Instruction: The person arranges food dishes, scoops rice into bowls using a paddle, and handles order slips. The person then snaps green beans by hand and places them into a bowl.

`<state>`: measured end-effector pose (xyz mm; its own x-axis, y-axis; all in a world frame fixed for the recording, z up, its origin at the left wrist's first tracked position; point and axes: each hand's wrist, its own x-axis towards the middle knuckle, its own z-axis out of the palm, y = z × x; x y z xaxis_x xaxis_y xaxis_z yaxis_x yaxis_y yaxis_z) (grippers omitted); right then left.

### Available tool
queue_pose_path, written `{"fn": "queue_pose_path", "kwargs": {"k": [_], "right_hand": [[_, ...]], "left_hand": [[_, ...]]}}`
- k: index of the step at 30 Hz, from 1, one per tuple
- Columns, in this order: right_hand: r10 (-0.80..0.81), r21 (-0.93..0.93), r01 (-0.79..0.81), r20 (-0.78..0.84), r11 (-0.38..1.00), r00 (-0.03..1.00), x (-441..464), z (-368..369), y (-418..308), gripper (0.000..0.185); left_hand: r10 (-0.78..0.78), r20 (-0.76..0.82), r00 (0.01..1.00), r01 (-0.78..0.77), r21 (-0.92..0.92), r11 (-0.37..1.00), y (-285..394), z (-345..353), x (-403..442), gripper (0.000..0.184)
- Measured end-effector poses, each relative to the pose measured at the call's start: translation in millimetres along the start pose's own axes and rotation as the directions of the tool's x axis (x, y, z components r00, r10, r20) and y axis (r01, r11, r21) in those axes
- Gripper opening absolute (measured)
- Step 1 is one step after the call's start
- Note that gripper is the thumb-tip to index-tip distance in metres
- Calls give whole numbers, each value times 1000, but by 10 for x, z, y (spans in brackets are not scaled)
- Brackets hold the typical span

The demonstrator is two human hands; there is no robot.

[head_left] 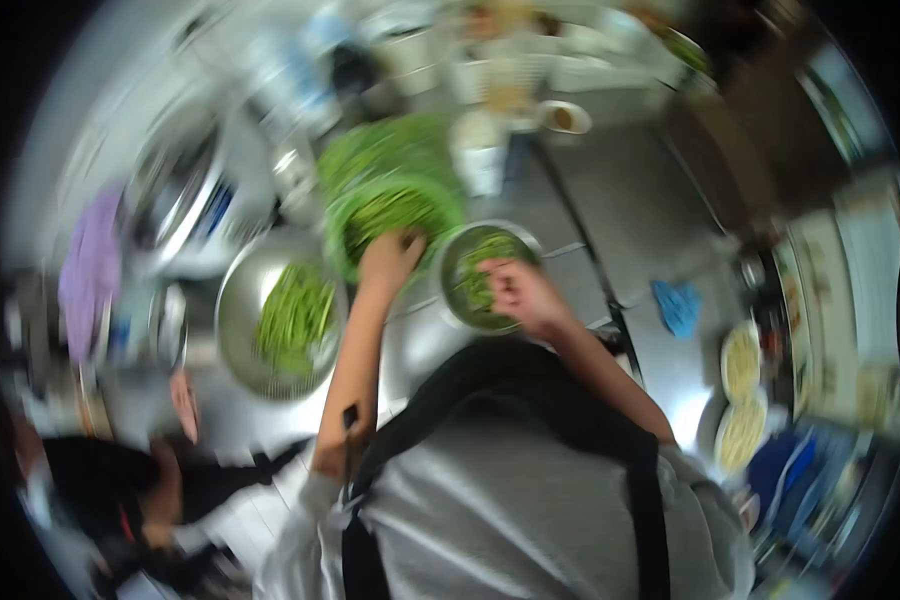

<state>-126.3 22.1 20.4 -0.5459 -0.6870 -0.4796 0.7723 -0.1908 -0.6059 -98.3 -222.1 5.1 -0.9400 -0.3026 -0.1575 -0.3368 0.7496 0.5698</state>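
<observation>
My left hand (392, 262) reaches into a green bag (455, 205) full of long green stalks (385, 212); its fingers bend down among them and are blurred. Over a small metal bowl (450, 305) on the right is my right hand (518, 292), its fingers curled together; what they hold, if anything, is too blurred to tell. Cut green pieces (478, 262) lie in that bowl. To the left of the bag, a large metal colander (235, 325) holds a bunch of long green stalks (295, 308).
A blue cloth (677, 307) lies on the metal counter (660, 225) at right. Two dishes of pale food (741, 400) stand beyond it. White containers (480, 165) and a cup (564, 118) stand at the back. Another person (100, 480) is at lower left, near a purple cloth (92, 265).
</observation>
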Motion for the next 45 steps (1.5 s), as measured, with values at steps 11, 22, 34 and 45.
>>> {"fn": "queue_pose_path", "kwargs": {"k": [11,22,34,45], "right_hand": [[-339,-496,314,42,809,940,-139,99,345,27],[-579,-645,394,-93,655,810,-554,370,270,45],[-596,-696,466,68,546,800,-679,309,215,30],[-189,-791,330,271,514,944,-713,185,-65,45]], "left_hand": [[389,-127,912,-358,213,909,-53,54,30,22],[557,-303,773,-585,-2,811,709,-241,-615,14],[684,-88,724,-688,-20,725,972,-271,-917,21],[603,-80,794,-608,-60,792,936,-351,-1006,17]]}}
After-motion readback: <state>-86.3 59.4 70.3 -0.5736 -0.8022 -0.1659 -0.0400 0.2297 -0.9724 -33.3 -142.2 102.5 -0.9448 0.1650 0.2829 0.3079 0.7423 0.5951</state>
